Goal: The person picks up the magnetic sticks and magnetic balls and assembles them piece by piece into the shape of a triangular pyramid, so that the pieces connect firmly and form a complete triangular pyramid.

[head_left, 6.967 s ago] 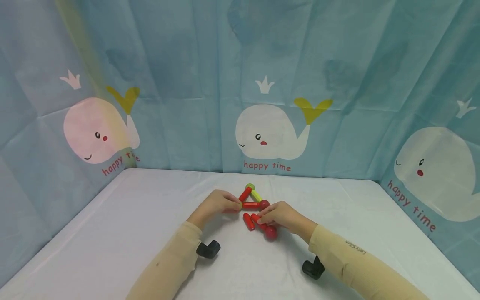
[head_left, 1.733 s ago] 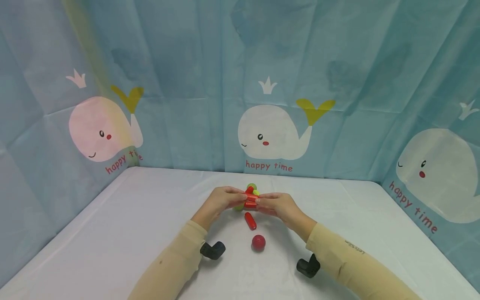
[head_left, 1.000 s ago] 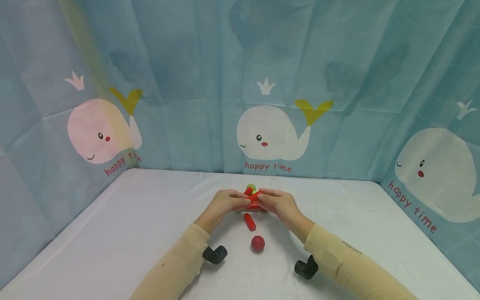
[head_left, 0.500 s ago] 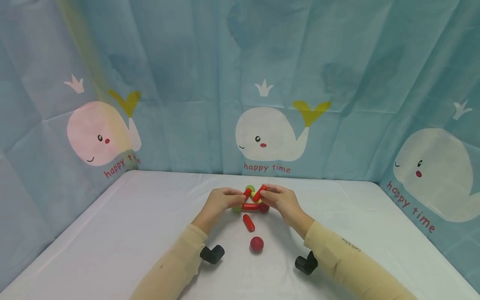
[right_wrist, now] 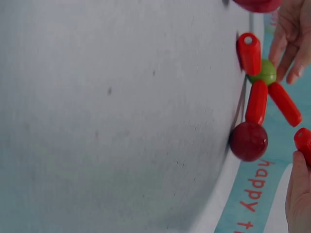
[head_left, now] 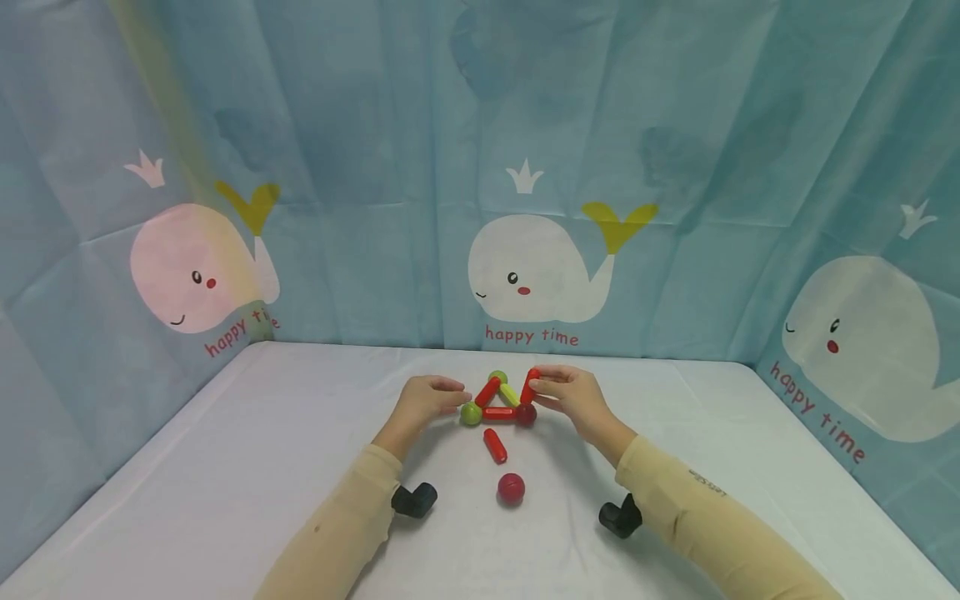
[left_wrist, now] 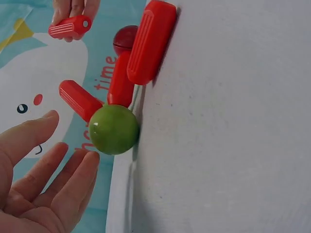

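My right hand (head_left: 573,400) pinches a red magnetic stick (head_left: 529,386) between thumb and fingers, tilted above the dark red ball (head_left: 527,414). In the left wrist view that stick (left_wrist: 70,27) shows a round metal spot on its end. My left hand (head_left: 426,407) is open, fingertips close to the near green ball (head_left: 471,414), holding nothing. A triangle stands between my hands: a red stick (head_left: 499,413) in front, another red stick (head_left: 488,392) at left and a yellow-green stick (head_left: 509,395) at right, meeting at the far green ball (head_left: 498,378).
A loose red stick (head_left: 495,446) lies in front of the triangle. Nearer to me rests a bright red ball (head_left: 512,489). The white table (head_left: 225,467) ends at a blue curtain (head_left: 390,275) with whales. Black wrist mounts (head_left: 414,500) jut out below the sleeves.
Earlier the right hand held the stick with the bright red ball by it; the ball now lies alone. Both hands then fingered the stick; the left has let go and drawn left, the right moved right.
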`<state>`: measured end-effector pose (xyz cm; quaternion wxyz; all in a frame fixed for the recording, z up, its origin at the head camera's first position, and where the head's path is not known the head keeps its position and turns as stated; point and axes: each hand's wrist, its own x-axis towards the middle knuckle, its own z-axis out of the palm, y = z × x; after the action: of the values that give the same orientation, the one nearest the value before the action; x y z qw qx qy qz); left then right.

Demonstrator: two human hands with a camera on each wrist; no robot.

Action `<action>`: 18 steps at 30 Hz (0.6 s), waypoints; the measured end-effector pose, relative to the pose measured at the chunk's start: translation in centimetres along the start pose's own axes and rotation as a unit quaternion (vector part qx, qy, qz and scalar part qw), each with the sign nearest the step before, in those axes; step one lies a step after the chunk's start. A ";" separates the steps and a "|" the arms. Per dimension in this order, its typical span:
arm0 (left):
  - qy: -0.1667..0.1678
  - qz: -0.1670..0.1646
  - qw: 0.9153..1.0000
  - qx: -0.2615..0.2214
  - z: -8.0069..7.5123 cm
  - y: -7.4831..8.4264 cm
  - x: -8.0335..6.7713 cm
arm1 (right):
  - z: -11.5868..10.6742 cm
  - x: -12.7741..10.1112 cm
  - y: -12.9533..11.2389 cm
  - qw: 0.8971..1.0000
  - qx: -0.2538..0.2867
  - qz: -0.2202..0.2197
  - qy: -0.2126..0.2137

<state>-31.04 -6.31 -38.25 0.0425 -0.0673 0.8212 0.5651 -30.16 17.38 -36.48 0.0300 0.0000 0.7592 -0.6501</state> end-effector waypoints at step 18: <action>-0.025 -0.032 0.998 0.049 0.8 -1.0 0.7 | 0.0 1.2 0.1 0.996 -0.086 -0.008 0.000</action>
<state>-31.60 -5.97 -39.52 0.0845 -0.0768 0.8440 0.5240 -31.37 17.39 -36.59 0.0247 -0.0085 0.8120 -0.5830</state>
